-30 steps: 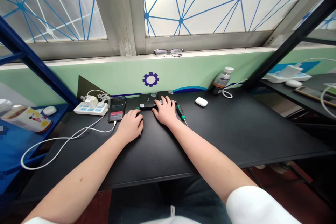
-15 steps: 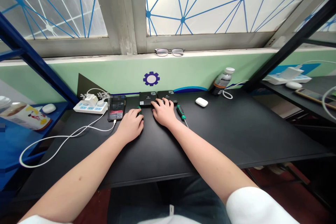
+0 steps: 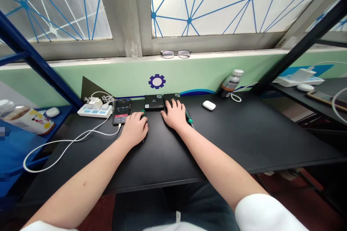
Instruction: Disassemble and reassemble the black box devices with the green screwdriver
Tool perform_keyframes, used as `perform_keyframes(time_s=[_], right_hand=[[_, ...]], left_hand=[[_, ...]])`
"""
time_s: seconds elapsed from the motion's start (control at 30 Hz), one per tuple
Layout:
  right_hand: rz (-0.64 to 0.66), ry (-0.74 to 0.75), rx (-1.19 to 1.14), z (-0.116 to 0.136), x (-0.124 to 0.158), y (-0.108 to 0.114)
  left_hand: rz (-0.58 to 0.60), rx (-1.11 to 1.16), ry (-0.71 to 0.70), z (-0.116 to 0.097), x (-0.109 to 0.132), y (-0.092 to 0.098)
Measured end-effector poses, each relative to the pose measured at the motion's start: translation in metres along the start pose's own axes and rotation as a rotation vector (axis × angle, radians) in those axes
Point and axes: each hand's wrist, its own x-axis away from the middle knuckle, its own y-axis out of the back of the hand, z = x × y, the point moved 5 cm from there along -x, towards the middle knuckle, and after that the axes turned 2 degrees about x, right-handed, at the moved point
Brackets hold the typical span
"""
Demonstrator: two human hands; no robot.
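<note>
Both hands laid on black desk [image 3: 244, 133], far edge, by two small black boxes.

Right hand [image 3: 176, 115] is spread flat, fingertips on right box [image 3: 173, 98]; left box [image 3: 154, 101] lies just beside, untouched. Left hand [image 3: 135, 128] is curled over a green-handled screwdriver [image 3: 143, 113], tip showing beneath the palm. A second screwdriver [image 3: 189, 117] lies against the right hand's outer edge.

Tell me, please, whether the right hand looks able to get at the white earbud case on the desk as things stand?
Probably yes: the right hand lies left of the white earbud case, with only bare desk between them.
</note>
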Motion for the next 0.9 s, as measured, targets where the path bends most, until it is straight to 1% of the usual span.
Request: perform_keyframes(time_s=[0.1,0.27,0.43,0.6,0.73,0.9], right_hand=[[0.013,-0.008,0.015,-0.002,0.001,-0.001],[-0.014,-0.003,0.029,0.001,0.004,0.005],[-0.062,-0.084,-0.028,-0.007,0.001,0.013],[0.004,-0.164,-0.039,-0.016,-0.003,0.011],[0.025,-0.204,-0.036,-0.022,-0.006,0.010],[-0.069,-0.241,-0.142,-0.033,-0.012,0.012]], left_hand=[[-0.017,-0.015,0.034,0.000,0.001,0.002],[-0.007,-0.037,0.040,0.001,0.001,0.002],[0.000,-0.040,0.048,0.001,0.001,0.001],[-0.010,0.026,0.068,0.001,0.001,0.003],[-0.009,0.009,0.067,0.001,0.001,0.005],[0.004,-0.021,0.055,0.000,0.002,0.003]])
